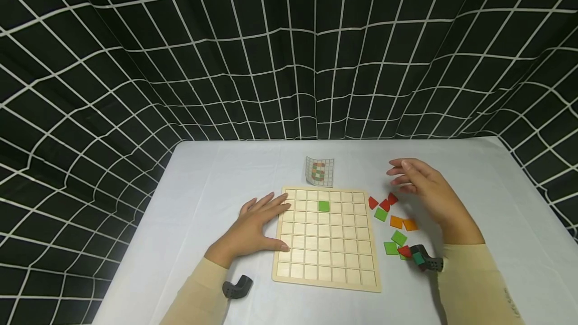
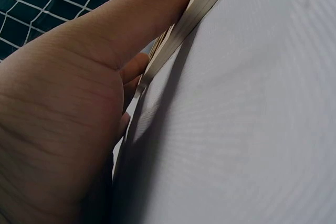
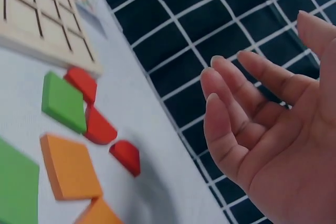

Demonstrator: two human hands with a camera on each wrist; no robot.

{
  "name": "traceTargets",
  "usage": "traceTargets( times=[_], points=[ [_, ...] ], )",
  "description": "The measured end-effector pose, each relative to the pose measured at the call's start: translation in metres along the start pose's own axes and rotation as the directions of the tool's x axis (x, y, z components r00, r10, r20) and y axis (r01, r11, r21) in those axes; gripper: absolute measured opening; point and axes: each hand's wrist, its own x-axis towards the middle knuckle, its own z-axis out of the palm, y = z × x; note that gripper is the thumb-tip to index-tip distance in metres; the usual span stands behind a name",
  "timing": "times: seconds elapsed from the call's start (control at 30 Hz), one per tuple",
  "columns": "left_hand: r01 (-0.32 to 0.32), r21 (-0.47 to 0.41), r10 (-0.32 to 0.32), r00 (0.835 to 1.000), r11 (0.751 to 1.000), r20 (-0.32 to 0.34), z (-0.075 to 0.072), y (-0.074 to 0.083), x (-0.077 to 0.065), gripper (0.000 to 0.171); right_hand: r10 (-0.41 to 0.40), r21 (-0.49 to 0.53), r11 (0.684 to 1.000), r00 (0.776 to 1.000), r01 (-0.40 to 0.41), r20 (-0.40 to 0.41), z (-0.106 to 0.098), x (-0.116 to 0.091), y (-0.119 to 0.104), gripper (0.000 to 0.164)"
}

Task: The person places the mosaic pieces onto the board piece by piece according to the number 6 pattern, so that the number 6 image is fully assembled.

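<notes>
A square wooden grid board [image 1: 329, 285] lies on the table, with one green square tile [image 1: 323, 206] in a cell near its top. My left hand [image 1: 257, 227] rests at the board's left side, fingers spread and fingertips over the edge cells. In the left wrist view the thumb [image 2: 142, 14] lies along the board's edge [image 2: 181, 30]. Raised over the table to the right of the board, my right hand [image 1: 422, 184] holds nothing, its fingers loosely bent. Nearest below it are red quarter-round pieces [image 3: 100, 124], a green tile [image 3: 63, 102] and orange tiles [image 3: 72, 166].
A curled pattern card [image 1: 319, 171] with a coloured figure on a grid stands behind the board. More green tiles [image 1: 391, 248] and a red piece [image 1: 404, 251] lie near the right wrist's camera mount [image 1: 426, 260]. Black cloth with white grid lines [image 1: 289, 54] surrounds the white table [image 1: 217, 174].
</notes>
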Motion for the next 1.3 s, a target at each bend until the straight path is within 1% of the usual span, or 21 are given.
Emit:
traceTargets(
  times=[0.27, 0.4, 0.5, 0.63, 0.77, 1.03, 1.2, 1.3],
  points=[
    [0.002, 0.007, -0.002, 1.0, 1.0, 0.004, 0.0, -0.001, 0.0, 0.106, 0.051, -0.026, 0.998, 0.999, -0.051, -0.004, -0.008, 0.002, 0.018, 0.057],
    [0.002, 0.001, -0.002, 1.0, 1.0, 0.002, 0.001, -0.001, 0.0, 0.107, 0.12, -0.071, 0.99, 0.993, -0.119, 0.018, -0.009, 0.003, 0.025, 0.063],
    [-0.002, -0.005, 0.002, 1.0, 1.0, -0.001, 0.0, 0.0, 0.0, 0.106, 0.189, -0.093, 0.978, 0.982, -0.185, 0.031, -0.008, 0.004, 0.03, 0.068],
    [-0.003, -0.007, 0.003, 1.0, 1.0, -0.002, 0.0, 0.0, 0.0, 0.106, 0.213, -0.098, 0.973, 0.976, -0.207, 0.052, -0.005, 0.005, 0.037, 0.067],
    [-0.001, -0.005, 0.001, 1.0, 1.0, -0.002, 0.001, 0.0, 0.0, 0.106, 0.19, -0.106, 0.978, 0.978, -0.181, 0.083, -0.004, 0.006, 0.044, 0.06],
    [-0.005, -0.008, 0.005, 1.0, 1.0, 0.001, -0.001, 0.003, 0.0, 0.106, 0.194, -0.178, 0.969, 0.975, -0.172, 0.113, -0.007, 0.006, 0.057, 0.059],
    [-0.002, -0.011, 0.002, 1.0, 1.0, 0.004, -0.002, 0.003, 0.0, 0.106, 0.173, -0.233, 0.963, 0.974, -0.136, 0.146, -0.006, 0.005, 0.06, 0.049],
    [0.0, -0.015, 0.0, 1.0, 1.0, 0.002, -0.001, 0.002, 0.0, 0.106, 0.174, -0.26, 0.956, 0.974, -0.133, 0.143, -0.005, 0.006, 0.059, 0.044]
  ],
)
